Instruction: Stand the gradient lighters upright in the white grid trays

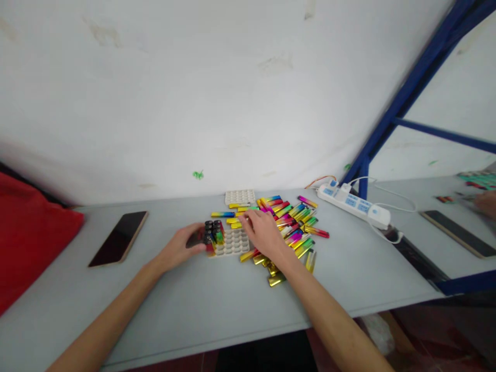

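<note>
My left hand (pixel 185 246) is at the left end of a white tray with round holes (pixel 233 243), its thumb and fingers spread around several upright colourful tubes with black tops (pixel 213 231). Those tubes stand in the tray's left columns. Over the tray's right edge, my right hand (pixel 263 231) reaches to the near side of a pile of shiny multicoloured tubes (pixel 298 222). Its fingers are bent together near a yellow tube; whether they grip it is too small to tell.
A second white tray (pixel 240 197) lies by the wall. On the left are a phone (pixel 119 238) and red cloth (pixel 31 232). To the right sit a power strip (pixel 353 202) with cables, a blue metal frame (pixel 387 121), another dark device (pixel 459 232) and another person's hand (pixel 486 203).
</note>
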A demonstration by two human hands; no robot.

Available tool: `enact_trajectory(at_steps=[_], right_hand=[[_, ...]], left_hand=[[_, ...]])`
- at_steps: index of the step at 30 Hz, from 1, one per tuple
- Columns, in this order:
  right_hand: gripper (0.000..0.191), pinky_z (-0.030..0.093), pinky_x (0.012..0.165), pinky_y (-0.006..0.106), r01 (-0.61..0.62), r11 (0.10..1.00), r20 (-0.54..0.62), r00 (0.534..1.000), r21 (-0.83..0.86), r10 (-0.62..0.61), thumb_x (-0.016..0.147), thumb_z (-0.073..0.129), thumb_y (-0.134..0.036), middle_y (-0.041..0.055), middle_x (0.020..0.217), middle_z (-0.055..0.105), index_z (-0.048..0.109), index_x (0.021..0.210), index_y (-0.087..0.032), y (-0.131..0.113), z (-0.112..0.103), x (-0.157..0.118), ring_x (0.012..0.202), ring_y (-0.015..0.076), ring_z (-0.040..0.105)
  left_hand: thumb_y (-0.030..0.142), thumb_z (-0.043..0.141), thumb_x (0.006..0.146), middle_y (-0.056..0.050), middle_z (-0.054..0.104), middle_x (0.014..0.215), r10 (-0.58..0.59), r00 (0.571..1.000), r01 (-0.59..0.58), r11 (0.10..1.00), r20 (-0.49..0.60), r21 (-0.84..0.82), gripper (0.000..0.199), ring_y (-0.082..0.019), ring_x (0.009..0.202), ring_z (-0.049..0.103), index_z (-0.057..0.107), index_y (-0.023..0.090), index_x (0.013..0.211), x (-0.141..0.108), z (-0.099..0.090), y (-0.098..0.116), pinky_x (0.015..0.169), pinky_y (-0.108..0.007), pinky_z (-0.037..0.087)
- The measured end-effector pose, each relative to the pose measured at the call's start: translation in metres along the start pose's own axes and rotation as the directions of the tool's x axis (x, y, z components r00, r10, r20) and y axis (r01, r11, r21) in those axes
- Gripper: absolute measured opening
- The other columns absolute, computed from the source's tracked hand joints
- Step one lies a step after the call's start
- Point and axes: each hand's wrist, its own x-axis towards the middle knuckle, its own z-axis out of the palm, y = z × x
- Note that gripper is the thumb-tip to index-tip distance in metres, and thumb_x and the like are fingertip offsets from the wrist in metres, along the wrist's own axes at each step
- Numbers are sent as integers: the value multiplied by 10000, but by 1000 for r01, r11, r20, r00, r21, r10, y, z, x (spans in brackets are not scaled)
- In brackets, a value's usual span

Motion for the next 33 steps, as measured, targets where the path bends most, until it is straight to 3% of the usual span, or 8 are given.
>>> enact_trajectory(at_steps=[2, 5, 10, 14, 18, 24, 30, 33], right_hand=[[281, 480, 1027, 393, -84, 995, -57, 995, -54, 81, 1219, 520, -350, 125, 1143, 827, 738, 1115, -204, 12, -5, 3, 1108, 272, 736], [254, 474, 1025, 394, -252, 955, -109, 966, -160, 236, 1205, 522, -295, 139, 1209, 811, 751, 1182, -188, 30, -14, 6, 1182, 289, 716], [316, 470, 1063, 430, -421, 871, -80, 906, -252, 415, 1196, 551, -379, 168, 1342, 776, 790, 1271, -187, 52, -26, 6, 1283, 329, 676], [348, 475, 1098, 460, -440, 852, 14, 886, -283, 463, 1175, 588, -424, 175, 1419, 749, 792, 1361, -212, 55, -24, 8, 1345, 348, 660], [377, 479, 1112, 478, -470, 827, 48, 861, -309, 507, 1187, 534, -416, 189, 1424, 747, 800, 1335, -193, 54, -19, 16, 1358, 356, 667], [392, 500, 1087, 486, -497, 800, 38, 842, -336, 539, 1177, 553, -445, 230, 1369, 752, 774, 1276, -136, 64, -13, 25, 1303, 371, 697], [203, 517, 1077, 480, -476, 843, -9, 872, -248, 490, 1145, 611, -311, 163, 1240, 816, 755, 1181, -173, 73, -6, 21, 1239, 351, 732], [185, 543, 1072, 485, -428, 894, -97, 903, -132, 418, 1089, 632, -233, 160, 1198, 819, 752, 1215, -172, 80, -3, 19, 1174, 340, 741]], left_hand=[[992, 482, 916, -105, 831, 1038, -20, 997, 4, 978, -74, -210, 899, -314, 919, 728, 807, 214, 1228, -1, -1, -9, 826, -408, 586], [1004, 445, 937, -112, 809, 876, -97, 974, -6, 893, -207, -450, 927, -263, 773, 697, 840, 180, 1092, 4, 0, -17, 671, -347, 511], [824, 644, 963, -114, 790, 760, -204, 925, -69, 739, -320, -670, 701, -234, 685, 681, 849, 163, 852, 38, -2, -3, 631, -340, 507], [620, 769, 909, -112, 814, 749, -192, 930, -99, 688, -312, -719, 487, -235, 671, 701, 868, 153, 813, 62, 0, 16, 650, -347, 529], [532, 785, 893, -123, 861, 855, -186, 957, -45, 661, -222, -749, 390, -285, 825, 769, 890, 161, 839, 61, 11, 22, 825, -400, 607], [557, 797, 880, -143, 891, 1012, -190, 979, 67, 664, -80, -745, 409, -356, 1029, 799, 924, 175, 948, 45, 22, 19, 974, -451, 608], [673, 711, 977, -135, 897, 1129, -151, 980, 23, 724, -126, -689, 529, -358, 1115, 792, 926, 193, 1032, 36, 15, 15, 1032, -456, 597], [778, 663, 999, -139, 895, 1146, -74, 987, -31, 782, -141, -623, 656, -351, 1107, 793, 906, 189, 1154, 32, 7, 13, 1005, -436, 600]])
